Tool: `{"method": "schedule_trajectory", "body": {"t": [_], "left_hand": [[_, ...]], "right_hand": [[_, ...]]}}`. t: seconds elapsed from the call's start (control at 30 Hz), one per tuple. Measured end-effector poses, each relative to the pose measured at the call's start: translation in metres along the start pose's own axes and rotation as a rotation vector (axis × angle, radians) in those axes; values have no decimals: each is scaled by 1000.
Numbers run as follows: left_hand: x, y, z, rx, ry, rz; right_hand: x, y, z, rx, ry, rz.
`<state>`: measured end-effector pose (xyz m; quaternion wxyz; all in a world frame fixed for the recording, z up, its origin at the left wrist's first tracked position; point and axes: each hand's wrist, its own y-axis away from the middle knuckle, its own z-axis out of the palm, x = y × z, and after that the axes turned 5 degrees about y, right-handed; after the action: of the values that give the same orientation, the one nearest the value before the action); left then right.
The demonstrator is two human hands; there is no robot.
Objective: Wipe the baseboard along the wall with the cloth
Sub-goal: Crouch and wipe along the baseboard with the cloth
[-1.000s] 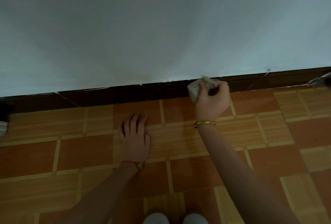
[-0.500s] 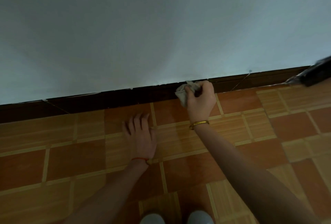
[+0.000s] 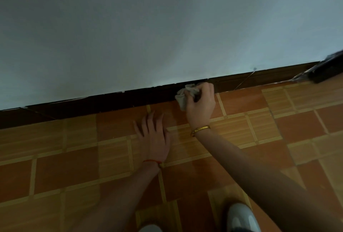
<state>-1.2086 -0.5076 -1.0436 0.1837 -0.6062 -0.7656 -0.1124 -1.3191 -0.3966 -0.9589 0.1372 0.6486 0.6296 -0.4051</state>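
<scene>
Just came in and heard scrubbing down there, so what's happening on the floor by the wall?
A person is crouched at the wall, cleaning the dark baseboard. The right hand grips a bunched grey cloth and holds it against the baseboard. The left hand rests flat on the tiled floor, fingers spread, as a prop.

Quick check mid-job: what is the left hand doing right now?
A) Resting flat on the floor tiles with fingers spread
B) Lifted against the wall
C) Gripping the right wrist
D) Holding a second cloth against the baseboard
A: the left hand lies open on the floor tiles, holding nothing, while the right hand grips the cloth at the baseboard.
</scene>
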Motion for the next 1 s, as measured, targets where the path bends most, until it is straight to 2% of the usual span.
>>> {"method": "schedule_trajectory", "body": {"t": [0.1, 0.23, 0.3, 0.53, 0.6, 0.77, 0.87, 1.0], "left_hand": [[1, -1, 1, 15, -28, 2], [2, 0, 2, 22, -45, -5], [3, 0, 3, 20, -50, -12], [7, 0, 4, 81, -53, 13], [6, 0, 5, 100, -59, 20], [5, 1, 7, 104, -91, 12], [8, 2, 6, 88, -117, -5], [11, 1, 5, 73, -129, -24]], "right_hand": [[11, -7, -8, 3, 10, -17], [42, -39, -40, 220, -14, 147], [47, -46, -46, 251, -24, 177], [22, -21, -25, 44, -100, -49], [28, -27, -30, 50, -114, -44], [63, -55, -60, 206, -106, 113], [60, -52, -57, 171, -122, 133], [42, -33, -38, 25, -125, 0]]}}
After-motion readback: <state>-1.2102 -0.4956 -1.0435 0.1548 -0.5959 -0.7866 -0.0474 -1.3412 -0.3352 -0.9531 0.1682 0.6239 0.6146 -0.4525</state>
